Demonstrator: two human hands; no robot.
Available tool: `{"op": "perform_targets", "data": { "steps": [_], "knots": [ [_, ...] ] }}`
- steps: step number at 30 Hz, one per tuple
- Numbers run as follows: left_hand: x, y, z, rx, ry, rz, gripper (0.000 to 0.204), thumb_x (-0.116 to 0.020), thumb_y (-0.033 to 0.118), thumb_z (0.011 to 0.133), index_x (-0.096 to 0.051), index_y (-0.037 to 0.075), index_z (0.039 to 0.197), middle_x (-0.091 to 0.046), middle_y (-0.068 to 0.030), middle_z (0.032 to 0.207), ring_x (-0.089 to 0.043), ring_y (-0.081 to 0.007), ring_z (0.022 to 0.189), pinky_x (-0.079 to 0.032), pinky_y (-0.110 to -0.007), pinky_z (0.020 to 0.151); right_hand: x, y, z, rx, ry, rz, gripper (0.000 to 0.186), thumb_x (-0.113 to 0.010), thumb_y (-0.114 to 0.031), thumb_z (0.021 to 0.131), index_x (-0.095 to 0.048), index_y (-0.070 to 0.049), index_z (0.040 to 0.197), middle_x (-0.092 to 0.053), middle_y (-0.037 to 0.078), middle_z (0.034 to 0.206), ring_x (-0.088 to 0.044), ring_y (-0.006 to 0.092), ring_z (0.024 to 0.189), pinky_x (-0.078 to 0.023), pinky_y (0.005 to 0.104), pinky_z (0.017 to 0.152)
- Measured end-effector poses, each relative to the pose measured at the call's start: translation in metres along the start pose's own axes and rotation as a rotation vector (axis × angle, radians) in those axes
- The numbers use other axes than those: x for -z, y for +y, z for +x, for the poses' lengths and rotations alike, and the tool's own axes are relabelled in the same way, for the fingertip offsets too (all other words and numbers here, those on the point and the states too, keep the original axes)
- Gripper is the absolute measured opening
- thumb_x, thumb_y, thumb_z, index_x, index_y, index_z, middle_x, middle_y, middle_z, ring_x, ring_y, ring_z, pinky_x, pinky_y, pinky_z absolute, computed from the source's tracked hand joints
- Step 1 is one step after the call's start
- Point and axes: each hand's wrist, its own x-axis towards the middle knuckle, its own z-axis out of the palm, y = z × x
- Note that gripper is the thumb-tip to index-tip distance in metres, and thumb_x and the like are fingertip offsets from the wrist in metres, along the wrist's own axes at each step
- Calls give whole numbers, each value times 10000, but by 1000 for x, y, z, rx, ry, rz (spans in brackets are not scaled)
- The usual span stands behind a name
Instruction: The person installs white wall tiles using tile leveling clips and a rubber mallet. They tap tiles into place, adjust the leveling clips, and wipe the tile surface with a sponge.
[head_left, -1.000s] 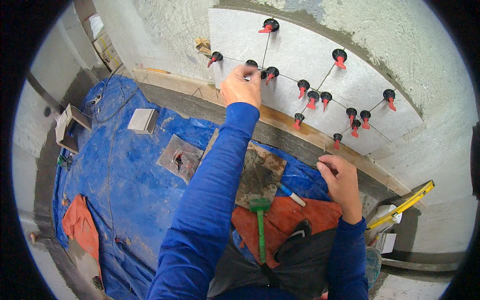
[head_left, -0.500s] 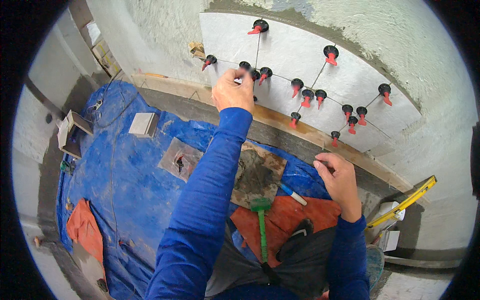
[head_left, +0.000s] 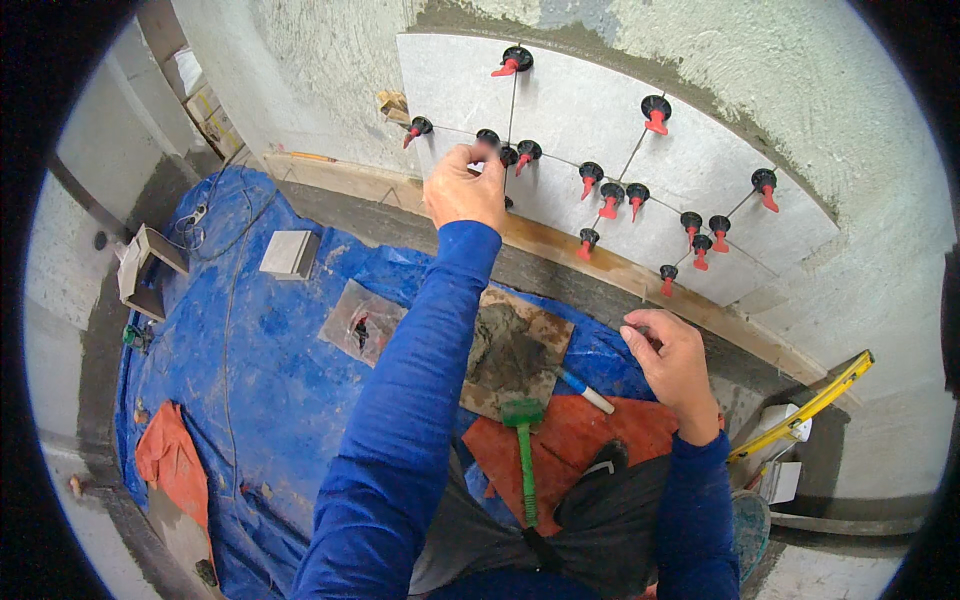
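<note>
My left hand reaches up to the wall tiles, with thumb and fingers pinched round a black-and-red tile levelling knob. Its red handle is mostly hidden by blurred fingertips. Right beside it sit another levelling knob and one partly covered by my hand. My right hand hovers below the lower tiles, touching none of them. Its fingers are curled in towards the thumb, and whatever lies between them cannot be made out. Several more such knobs stand along the joints of the light grey tiles.
A wooden batten runs under the tiles. Below lie a blue tarp, a mortar-smeared board, a plastic bag, a green mallet, a blue-and-white marker and stacked tile pieces. A yellow spirit level leans at right.
My left hand stays at the same knob with its fingers slightly shifted. My right hand has moved a little to the left. The view has tilted slightly.
</note>
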Motion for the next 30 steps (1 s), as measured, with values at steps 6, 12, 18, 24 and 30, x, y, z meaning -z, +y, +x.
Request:
{"op": "perform_targets", "data": {
  "steps": [6, 12, 18, 24, 30],
  "knots": [
    [7, 4, 2, 100, -80, -117, 203, -802, 158, 854, -784, 2, 983, -738, -108, 715, -698, -146, 625, -540, -308, 585, -2, 0, 0, 18, 3, 4, 187, -731, -171, 916, -726, -15, 1018, -740, 167, 974, -715, 333, 817, -554, 390, 717],
    [23, 6, 14, 100, 5, -207, 167, -798, 124, 863, -761, -14, 950, -747, -96, 784, -685, -128, 625, -530, -277, 565, -5, 1, 2, 15, -3, 10, 189, -734, -162, 914, -729, -11, 1028, -738, 167, 961, -708, 316, 779, -551, 385, 698],
    [18, 14, 1, 152, -156, -315, 156, -790, 111, 888, -753, -6, 985, -731, -73, 771, -668, -114, 623, -515, -262, 560, -9, 0, 0, 8, -20, 17, 188, -735, -173, 914, -731, -23, 1029, -735, 160, 955, -704, 319, 771, -546, 389, 682],
    [-2, 27, -36, -46, -294, -99, 164, -783, 147, 883, -757, 28, 993, -703, -75, 675, -668, -126, 593, -525, -294, 589, -8, -1, 0, 23, -31, 7, 176, -741, -104, 920, -721, 23, 1040, -734, 156, 961, -704, 241, 788, -539, 335, 697],
    [-22, 31, -44, -39, -234, -94, 163, -769, 179, 893, -775, 56, 999, -720, -102, 681, -700, -162, 600, -535, -323, 603, -6, 0, -2, 76, -13, -4, 185, -748, -107, 914, -717, 24, 1040, -735, 168, 965, -714, 259, 801, -539, 343, 709]
  ]
}}
